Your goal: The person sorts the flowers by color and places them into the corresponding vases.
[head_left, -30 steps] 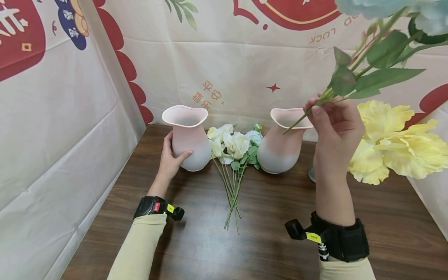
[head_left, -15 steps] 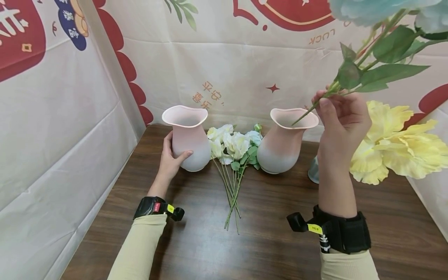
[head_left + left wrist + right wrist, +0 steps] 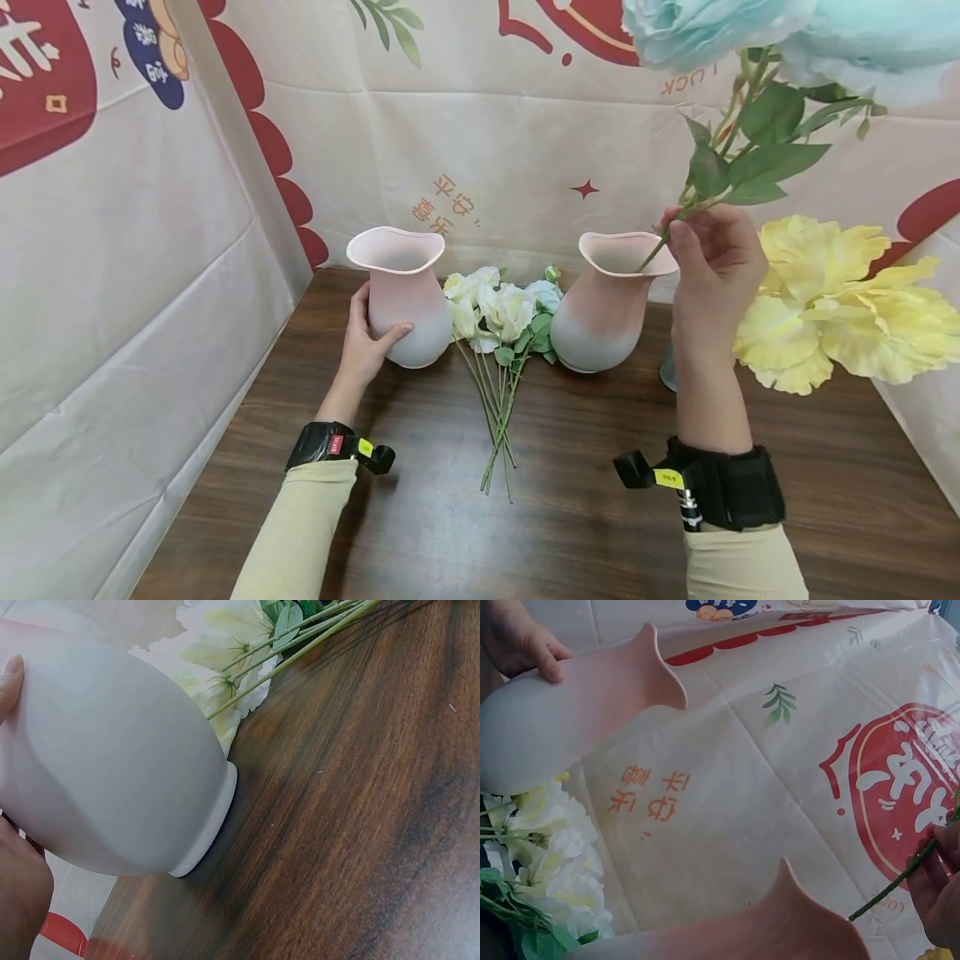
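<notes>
Vase (image 3: 408, 321), pink-and-white: my left hand (image 3: 369, 340) gripped it; my right hand (image 3: 716, 279) pinched a blue-flowered stem (image 3: 772, 114) at the mouth of another vase (image 3: 600, 325).

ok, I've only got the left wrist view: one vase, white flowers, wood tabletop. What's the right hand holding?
Observer: The right hand pinches the stem of some pale-blue flowers, seen in the head view.

Operator: Where's the lower end of it?

Observer: At the mouth of a second vase; I can't tell for sure whether the tip is inside.

Operator: Anything sticking out of mine? Its mouth is cut off here.

Observer: No, in the head view no flower shows at the mouth of the held vase.
</notes>
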The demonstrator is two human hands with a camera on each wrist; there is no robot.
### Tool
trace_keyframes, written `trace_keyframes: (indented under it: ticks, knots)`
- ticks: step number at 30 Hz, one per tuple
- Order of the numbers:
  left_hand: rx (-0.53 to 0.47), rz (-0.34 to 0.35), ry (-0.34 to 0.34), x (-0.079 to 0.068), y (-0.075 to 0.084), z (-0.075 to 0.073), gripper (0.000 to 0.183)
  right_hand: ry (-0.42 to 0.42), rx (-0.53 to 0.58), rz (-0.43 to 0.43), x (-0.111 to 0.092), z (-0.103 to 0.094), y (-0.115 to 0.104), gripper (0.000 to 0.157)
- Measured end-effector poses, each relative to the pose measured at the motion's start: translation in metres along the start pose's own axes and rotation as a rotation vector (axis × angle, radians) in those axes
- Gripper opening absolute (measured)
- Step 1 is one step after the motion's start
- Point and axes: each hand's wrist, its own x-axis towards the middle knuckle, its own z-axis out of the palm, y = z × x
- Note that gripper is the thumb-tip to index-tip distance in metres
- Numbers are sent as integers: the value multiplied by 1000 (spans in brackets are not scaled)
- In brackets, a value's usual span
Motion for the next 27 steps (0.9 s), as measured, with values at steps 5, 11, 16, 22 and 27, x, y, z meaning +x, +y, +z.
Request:
trace_keyframes:
  ticks: [5,11,16,22,27]
  knots:
    - [-8,8,0,0,-1,-1,80,36,-28,84,1,-6,8,11]
    - [2,6,1,0,-1,-1,80,55,-84,137,0,-11,12,15]
    - [16,-3,1,0,-2,0,80,72,-108,173,0,-15,16,18]
    - [16,-4,0,1,-1,0,80,93,-196,227,3,-16,18,21]
    - [25,-3,-1,1,-2,0,80,86,-278,301,7,-14,14,20]
